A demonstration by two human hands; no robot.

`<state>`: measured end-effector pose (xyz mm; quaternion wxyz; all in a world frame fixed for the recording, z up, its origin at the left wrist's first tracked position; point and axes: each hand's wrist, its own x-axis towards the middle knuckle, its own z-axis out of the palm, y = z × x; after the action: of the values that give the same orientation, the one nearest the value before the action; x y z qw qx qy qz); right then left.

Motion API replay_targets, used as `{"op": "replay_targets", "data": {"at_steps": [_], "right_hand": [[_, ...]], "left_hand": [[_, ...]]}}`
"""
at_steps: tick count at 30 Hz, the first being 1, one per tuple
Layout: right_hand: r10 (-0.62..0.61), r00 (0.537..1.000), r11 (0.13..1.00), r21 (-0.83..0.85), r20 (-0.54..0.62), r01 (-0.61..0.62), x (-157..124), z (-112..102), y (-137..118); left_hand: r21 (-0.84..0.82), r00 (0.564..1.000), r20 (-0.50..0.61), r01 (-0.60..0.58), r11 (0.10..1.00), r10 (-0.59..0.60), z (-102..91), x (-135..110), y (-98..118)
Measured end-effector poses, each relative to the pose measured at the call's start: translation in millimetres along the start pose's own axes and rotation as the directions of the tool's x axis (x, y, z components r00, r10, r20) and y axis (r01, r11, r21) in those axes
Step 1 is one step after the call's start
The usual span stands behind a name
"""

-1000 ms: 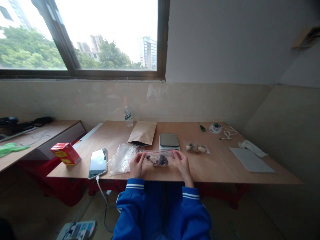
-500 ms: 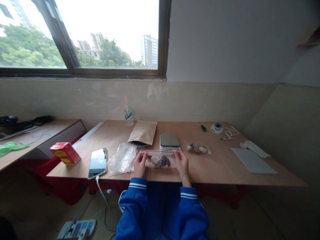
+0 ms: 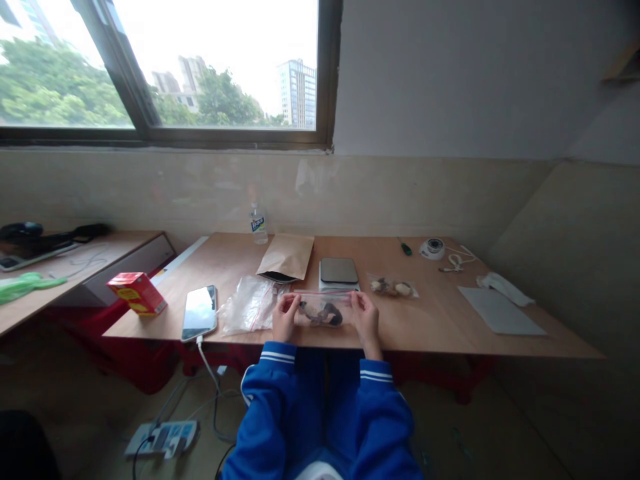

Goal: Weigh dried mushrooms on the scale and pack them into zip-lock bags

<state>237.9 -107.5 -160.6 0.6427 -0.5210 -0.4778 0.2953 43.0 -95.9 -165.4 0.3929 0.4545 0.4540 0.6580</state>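
Both hands hold a clear zip bag point(image 3: 325, 315) with dark, dried-looking pieces inside, near the table's front edge. My left hand point(image 3: 285, 320) pinches its upper left corner, and my right hand point(image 3: 367, 323) pinches the upper right one. A red zip line runs along the top between them. Just behind the bag sits a flat kitchen scale point(image 3: 339, 271). Left of my left hand lie empty-looking clear zip bags point(image 3: 250, 307). To the right, a second zip bag point(image 3: 393, 287) holds several pale lumps; their kind is hard to make out.
A brown paper pouch point(image 3: 287, 257) and a plastic bottle point(image 3: 259, 223) are at the back of the wooden table point(image 3: 430, 327). On the left are a charging phone point(image 3: 199, 312) and a red box point(image 3: 137, 293). A dome camera point(image 3: 433, 249), screwdriver point(image 3: 405, 248) and white sheet point(image 3: 500, 311) are on the right.
The view has tilted slightly downward, so the table appears a little higher. Both hands keep their pinch on the zip bag, whose pieces look slightly shifted.
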Motion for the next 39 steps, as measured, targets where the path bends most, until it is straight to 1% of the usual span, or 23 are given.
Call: {"op": "replay_targets", "data": {"at_steps": [4,7,9,12,14,16,20,24,28,35,39], "right_hand": [[-0.020,0.999,1.000,-0.013,-0.026,0.020,-3.0,-0.9,-2.7],[-0.008,0.999,0.999,0.038,-0.031,0.010,-4.2,-0.8,-3.5],[0.028,1.000,0.994,0.108,0.002,-0.028,-4.7,-0.4,-3.3],[0.097,0.991,0.970,0.214,0.092,-0.115,-5.5,0.6,-2.9],[0.124,0.982,0.957,0.245,0.139,-0.156,-5.7,1.6,-2.6],[0.131,0.979,0.958,0.235,0.154,-0.165,-5.5,2.6,-2.4],[0.111,0.986,0.976,0.173,0.126,-0.132,-4.6,5.1,-2.1],[0.106,0.988,0.973,0.192,0.114,-0.126,-4.2,7.3,-1.6],[0.092,0.989,0.976,0.186,0.114,-0.112,-3.3,6.6,-0.3],[0.003,0.995,0.997,0.082,0.102,-0.011,-1.6,5.9,1.3],[-0.014,0.996,0.999,0.048,0.088,0.010,-1.6,8.1,-0.6]], "left_hand": [[-0.009,1.000,-0.017,0.005,1.000,-0.005,1.1,-2.1,4.0],[-0.022,1.000,-0.017,0.006,1.000,-0.007,2.5,-3.5,6.0],[-0.039,1.000,-0.013,0.006,0.999,-0.007,3.6,-4.5,6.0],[-0.068,1.000,0.006,0.010,0.998,-0.009,5.1,-5.9,4.7],[-0.083,1.000,0.025,0.018,0.996,-0.016,5.3,-6.2,3.2],[-0.091,0.999,0.041,0.029,0.995,-0.025,4.5,-5.7,0.9],[-0.095,0.998,0.048,0.053,0.994,-0.049,1.2,-3.5,-5.1],[-0.087,0.997,0.038,0.074,0.993,-0.071,-0.2,-2.0,-7.7],[-0.072,0.994,0.029,0.112,0.991,-0.110,-0.3,-2.0,-5.7],[-0.021,0.979,0.000,0.204,0.979,-0.204,-2.2,-0.4,1.0],[-0.027,0.985,-0.004,0.174,0.984,-0.174,-1.4,0.5,3.7]]}}
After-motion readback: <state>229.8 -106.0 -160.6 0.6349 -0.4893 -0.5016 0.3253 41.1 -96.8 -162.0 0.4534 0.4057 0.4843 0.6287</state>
